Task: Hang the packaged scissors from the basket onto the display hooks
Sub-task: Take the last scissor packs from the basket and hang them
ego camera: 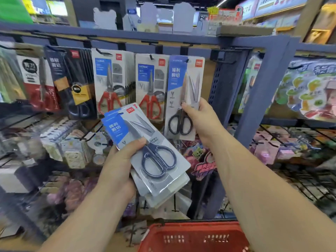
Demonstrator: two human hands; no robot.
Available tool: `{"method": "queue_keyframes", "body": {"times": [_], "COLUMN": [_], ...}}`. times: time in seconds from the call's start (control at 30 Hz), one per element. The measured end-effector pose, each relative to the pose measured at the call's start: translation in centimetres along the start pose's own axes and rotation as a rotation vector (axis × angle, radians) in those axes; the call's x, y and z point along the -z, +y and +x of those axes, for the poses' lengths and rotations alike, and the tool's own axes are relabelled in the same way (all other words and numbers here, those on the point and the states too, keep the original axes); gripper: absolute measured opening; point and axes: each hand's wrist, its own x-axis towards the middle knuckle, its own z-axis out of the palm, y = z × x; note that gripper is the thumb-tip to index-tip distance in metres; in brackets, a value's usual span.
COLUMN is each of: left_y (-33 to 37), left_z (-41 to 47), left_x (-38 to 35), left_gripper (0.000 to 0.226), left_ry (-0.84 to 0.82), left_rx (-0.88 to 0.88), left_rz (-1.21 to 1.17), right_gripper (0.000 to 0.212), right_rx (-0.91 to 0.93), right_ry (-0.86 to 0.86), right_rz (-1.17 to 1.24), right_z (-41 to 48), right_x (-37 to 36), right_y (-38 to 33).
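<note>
My left hand (120, 166) grips a small stack of packaged black-handled scissors (145, 151), tilted, with blue and grey cards. My right hand (201, 120) holds one more packaged scissors (181, 95) upright by its right edge, thumb on the front. The top of that card sits at a black display hook (187, 60) on the shelf rail. The red basket (194, 235) is at the bottom centre below my arms.
Other packaged scissors with red handles (112, 82) and black ones (72, 82) hang on hooks to the left. A blue shelf post (261, 88) stands just right of my right hand. Wire racks with small goods fill the lower shelves.
</note>
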Motion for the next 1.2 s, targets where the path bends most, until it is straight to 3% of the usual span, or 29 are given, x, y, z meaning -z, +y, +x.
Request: {"method": "queue_keyframes", "body": {"times": [0.2,0.47,0.53,0.73,0.87,1.07,1.13,1.2], "left_y": [0.8,1.3,1.1,0.2,-0.4,-1.4,-1.8,-2.3], "left_z": [-0.1,0.0,-0.1,-0.4,-0.7,-0.6,-0.4,-0.4], "left_x": [0.6,0.3,0.3,0.3,0.3,0.9,1.2,1.5], "left_gripper": [0.074,0.073,0.070,0.052,0.060,0.083,0.084,0.083], "left_ry": [-0.018,-0.032,-0.041,-0.032,-0.025,-0.007,0.010,0.013], "left_rx": [0.017,0.020,0.016,-0.009,-0.019,0.015,0.008,-0.007], "left_rz": [-0.038,-0.037,-0.031,-0.006,-0.001,-0.008,-0.026,-0.032], "right_gripper": [0.022,0.043,0.040,0.067,0.042,0.051,0.044,0.035], "right_rx": [-0.048,-0.155,-0.160,-0.178,-0.175,-0.195,-0.131,-0.092], "right_ry": [0.127,0.245,0.235,0.220,0.228,0.199,0.214,0.113], "right_rz": [-0.133,-0.231,-0.266,-0.382,-0.370,-0.285,-0.308,-0.246], "right_z": [0.6,2.1,2.6,3.5,2.5,-1.5,-4.2,-7.6], "right_x": [-0.7,-0.2,-0.2,-0.2,0.4,1.1,1.1,0.6], "right_y": [-0.6,-0.2,-0.2,0.5,1.8,0.8,-0.3,-1.2]}}
